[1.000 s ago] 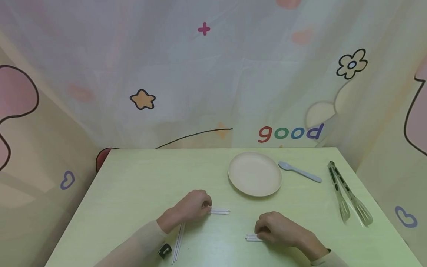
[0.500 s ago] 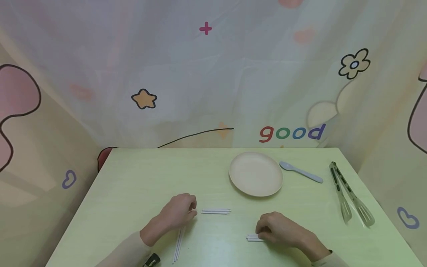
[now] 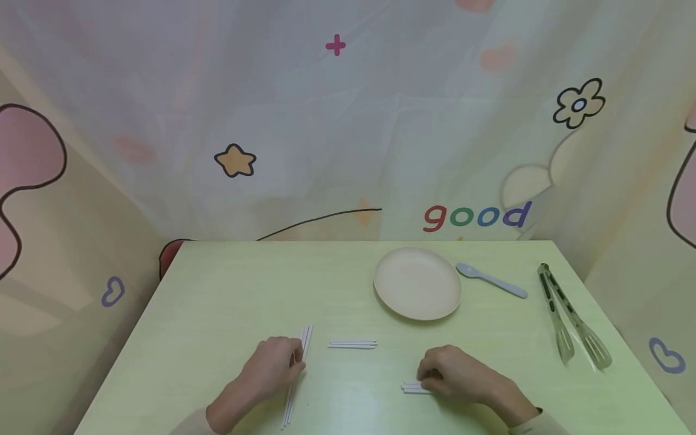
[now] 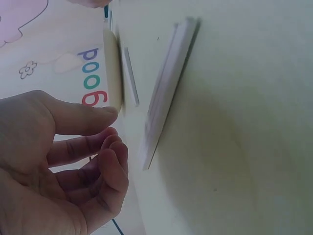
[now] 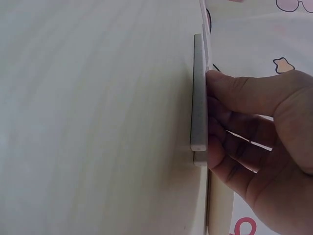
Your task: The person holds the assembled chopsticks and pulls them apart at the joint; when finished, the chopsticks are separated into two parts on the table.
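Observation:
In the head view, my left hand (image 3: 272,365) hovers over a long row of thin white sticks (image 3: 308,338), partly hiding its middle. Its thumb and fingers are loosely bent with nothing between them, and the left wrist view shows them apart from the white sticks (image 4: 166,88) beside them. My right hand (image 3: 457,374) holds a short group of white sticks (image 3: 414,388) low at the table, covering their right ends. Seen from the right wrist, thumb and fingertips meet at the white sticks (image 5: 198,98). Another short group of white sticks (image 3: 352,344) lies between the hands.
Behind the hands, a round beige plate (image 3: 417,284) sits on the pale table (image 3: 239,290). Right of it lies a light blue spoon (image 3: 492,280). Metal tongs (image 3: 565,320) rest spread near the right edge. Printed cloth (image 3: 304,121) closes off the back and sides.
My left hand has let go of the middle group of sticks and drawn back left and nearer, over the long row. The right hand has stayed in place at its sticks.

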`<state>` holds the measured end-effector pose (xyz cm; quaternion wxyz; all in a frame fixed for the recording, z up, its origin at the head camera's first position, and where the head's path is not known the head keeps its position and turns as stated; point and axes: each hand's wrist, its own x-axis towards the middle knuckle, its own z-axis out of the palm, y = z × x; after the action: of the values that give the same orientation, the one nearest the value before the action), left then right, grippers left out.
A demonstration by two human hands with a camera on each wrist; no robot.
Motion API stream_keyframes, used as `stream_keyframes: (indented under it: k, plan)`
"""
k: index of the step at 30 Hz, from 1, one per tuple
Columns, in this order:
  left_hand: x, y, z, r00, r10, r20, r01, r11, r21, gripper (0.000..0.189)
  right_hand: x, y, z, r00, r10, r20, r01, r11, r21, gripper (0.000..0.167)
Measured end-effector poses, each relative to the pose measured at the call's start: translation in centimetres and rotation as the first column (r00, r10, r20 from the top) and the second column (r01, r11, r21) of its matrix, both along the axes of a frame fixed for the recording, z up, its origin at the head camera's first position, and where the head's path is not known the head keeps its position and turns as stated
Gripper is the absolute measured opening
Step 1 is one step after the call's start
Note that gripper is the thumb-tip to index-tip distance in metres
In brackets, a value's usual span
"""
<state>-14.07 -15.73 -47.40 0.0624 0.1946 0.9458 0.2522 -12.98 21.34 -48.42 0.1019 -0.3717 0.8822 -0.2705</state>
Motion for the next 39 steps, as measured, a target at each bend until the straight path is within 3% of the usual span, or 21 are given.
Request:
stream_keyframes:
  k: [11, 16, 27, 39]
  plan:
    - [1.9, -0.5, -0.4, 1.000, -0.020, 0.010, 0.021, 0.999, -0.026, 0.021, 0.0, -0.1, -0.1, 1.000, -0.014, 0.014, 0.013, 1.000, 0.024, 0.011]
    - [2.2, -0.5, -0.4, 1.000, -0.011, 0.013, 0.012, 0.998, -0.059, 0.020, 0.0, -0.2, -0.2, 1.000, -0.010, 0.004, 0.010, 1.000, 0.013, 0.011]
    - [2.6, -0.2, -1.2, 0.991, 0.011, 0.132, 0.000, 0.996, -0.087, 0.021, -0.3, -0.2, -0.1, 1.000, -0.017, 0.019, 0.016, 1.000, 0.022, 0.010]
    - [2.7, -0.2, -1.2, 0.992, 0.012, 0.124, -0.001, 0.996, -0.090, 0.022, -0.3, -0.1, -0.3, 0.998, -0.032, 0.050, 0.031, 0.999, 0.023, 0.011]
